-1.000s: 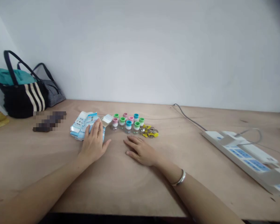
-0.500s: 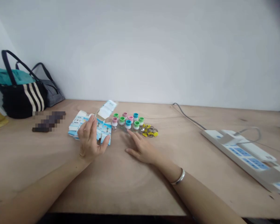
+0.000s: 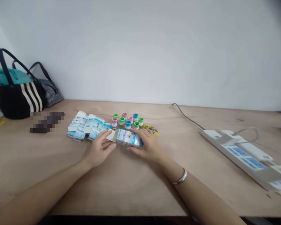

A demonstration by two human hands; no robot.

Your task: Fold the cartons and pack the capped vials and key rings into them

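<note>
Holding blue-white carton (image 3: 127, 137) between left hand (image 3: 99, 148), right hand (image 3: 147, 145); right end hidden.

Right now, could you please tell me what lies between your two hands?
The head view shows a blue-and-white carton between the left hand and right hand.

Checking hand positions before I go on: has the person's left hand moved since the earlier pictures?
Yes: the left hand has shifted right, judged against the coloured-capped vials, and now touches the white end flap of a blue-and-white carton.
</note>
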